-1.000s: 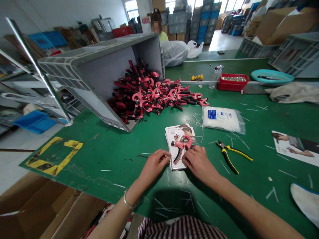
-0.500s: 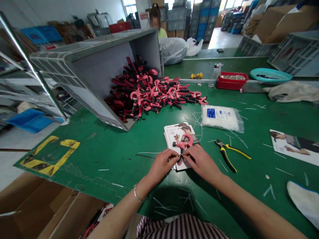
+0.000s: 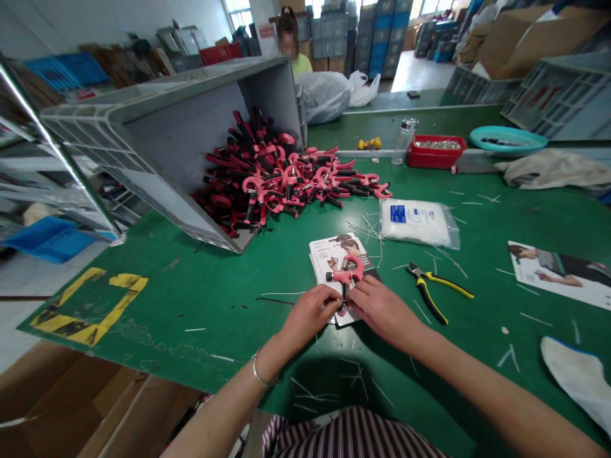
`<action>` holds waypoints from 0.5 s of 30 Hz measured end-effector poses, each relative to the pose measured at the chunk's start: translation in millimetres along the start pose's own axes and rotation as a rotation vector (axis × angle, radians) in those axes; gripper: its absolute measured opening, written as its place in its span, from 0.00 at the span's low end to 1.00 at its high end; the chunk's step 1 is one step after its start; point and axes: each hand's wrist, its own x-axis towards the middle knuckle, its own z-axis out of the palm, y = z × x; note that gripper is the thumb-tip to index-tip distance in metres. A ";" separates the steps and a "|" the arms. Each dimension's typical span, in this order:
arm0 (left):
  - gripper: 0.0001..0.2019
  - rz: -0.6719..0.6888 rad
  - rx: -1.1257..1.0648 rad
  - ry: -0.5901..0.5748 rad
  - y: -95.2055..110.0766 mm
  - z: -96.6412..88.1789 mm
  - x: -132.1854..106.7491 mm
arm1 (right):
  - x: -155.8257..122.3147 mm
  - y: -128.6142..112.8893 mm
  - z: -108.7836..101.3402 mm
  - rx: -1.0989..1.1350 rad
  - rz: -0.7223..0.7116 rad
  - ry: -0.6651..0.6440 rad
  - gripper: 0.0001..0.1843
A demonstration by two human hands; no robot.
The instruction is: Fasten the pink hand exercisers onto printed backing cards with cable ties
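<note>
Pink-and-black plastic hand grip trainer (image 3: pixel 345 276), clasped by the curled fingers of your left hand (image 3: pixel 310 313) and right hand (image 3: pixel 382 310), over glossy printed cards (image 3: pixel 329 264) on the green table (image 3: pixel 191 305).

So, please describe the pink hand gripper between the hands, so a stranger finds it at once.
On the green bench, below the tipped grey crate, lies a stack of cards. Left hand and right hand hold one pink-and-black gripper there. Unlike those in the heap, it alone is over the cards.

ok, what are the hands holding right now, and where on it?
Both hands hold a pink-and-black hand grip strengthener, the left hand and right hand pinching the black lower end of its handle from either side; the pink head is free of the fingers.
</note>
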 end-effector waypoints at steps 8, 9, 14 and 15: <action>0.04 -0.117 -0.024 -0.042 9.0 -17.8 2.1 | -2.5 5.5 6.6 0.056 0.043 0.044 0.10; 0.04 -0.141 -0.107 -0.079 9.6 -20.2 2.6 | -2.5 6.3 7.4 0.066 0.044 0.049 0.10; 0.07 -0.191 -0.268 -0.152 13.1 -23.5 7.4 | -1.6 8.0 9.8 0.092 0.019 0.055 0.10; 0.07 -0.199 -0.241 -0.148 14.0 -22.9 8.7 | -1.5 7.9 9.6 0.092 0.025 0.055 0.10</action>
